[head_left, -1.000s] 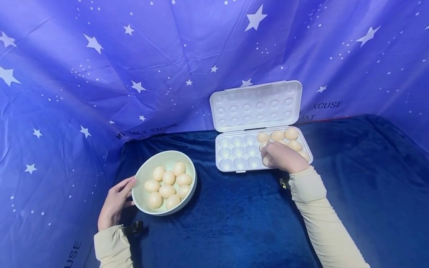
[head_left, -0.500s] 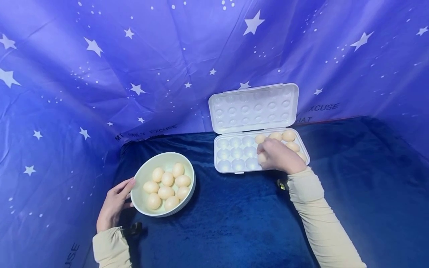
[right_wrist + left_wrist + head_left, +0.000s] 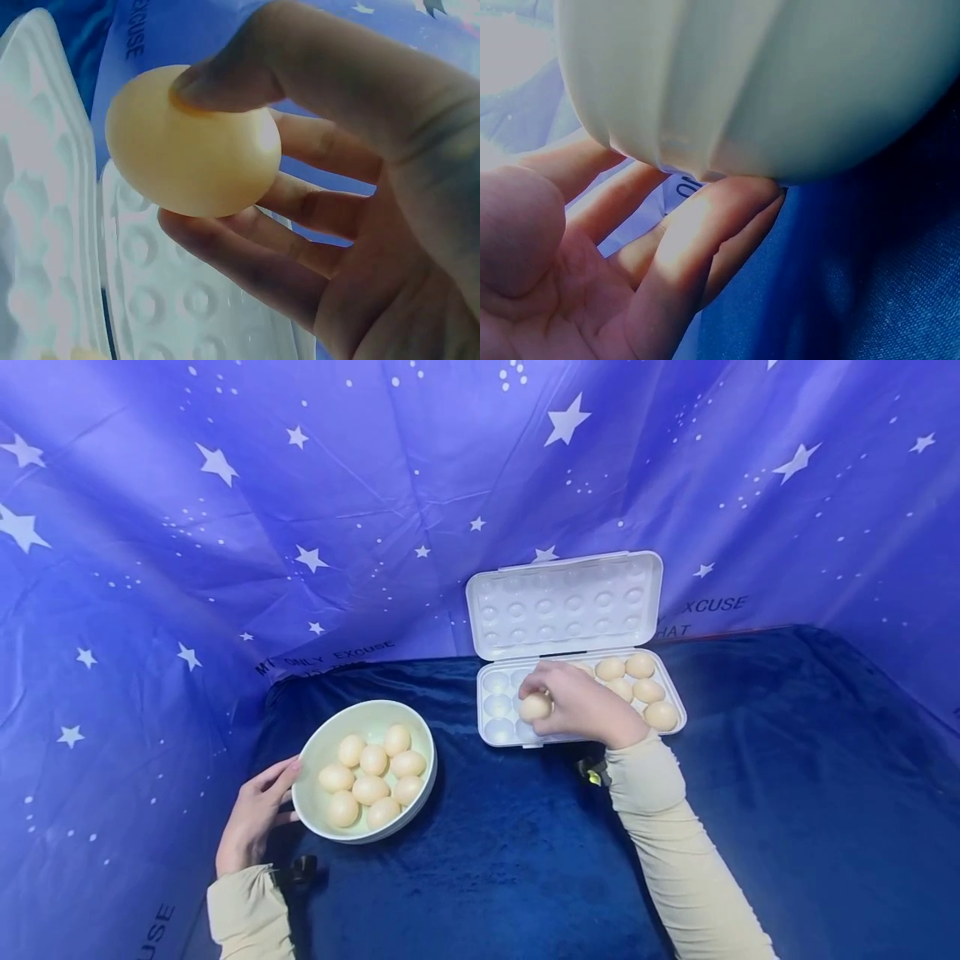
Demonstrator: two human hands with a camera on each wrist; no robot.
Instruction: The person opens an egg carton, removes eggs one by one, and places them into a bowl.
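My right hand (image 3: 581,700) pinches an egg (image 3: 191,146) between thumb and fingers, above the left half of the egg box's cupped base (image 3: 502,739). In the right wrist view the egg is lifted clear of the cups. Several eggs (image 3: 648,691) sit in the right part of that base; my hand hides some cups. At the left, my left hand (image 3: 258,810) holds the side of a pale green bowl (image 3: 307,814), thumb by the rim. In the left wrist view its fingertips touch the bowl's ribbed outer wall. Several loose eggs (image 3: 371,790) lie inside the bowl.
The egg box's white lid (image 3: 566,606) stands raised at the back, close to the starry blue curtain (image 3: 420,468). Dark blue cloth (image 3: 480,860) covers the table. Bowl and egg box stand apart, with cloth between them.
My right hand has come away from the filled part of the egg box and moved left with an egg in its fingers. My left hand and the bowl have stayed put.
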